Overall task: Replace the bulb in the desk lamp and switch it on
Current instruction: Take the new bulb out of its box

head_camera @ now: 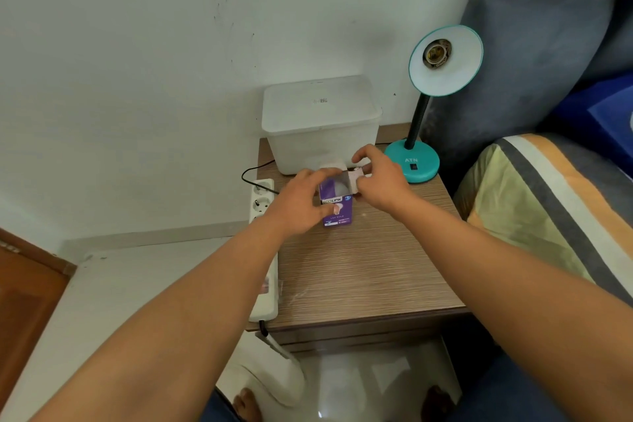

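A purple bulb box (337, 207) stands upright on the wooden bedside table (363, 271). My left hand (301, 202) grips its left side. My right hand (380, 178) pinches the opened top flap (356, 178) and holds it back. Inside the open top shows the white dome of a bulb (342, 187). The teal desk lamp (412, 161) stands at the table's back right, its shade (445, 60) tilted toward me with an empty socket (436, 52). A black switch (414, 167) sits on its base.
A translucent white lidded bin (322, 123) stands at the back of the table against the wall. A white power strip (263, 250) lies along the table's left edge with a black cord plugged in. A bed with a striped pillow (534, 209) is on the right.
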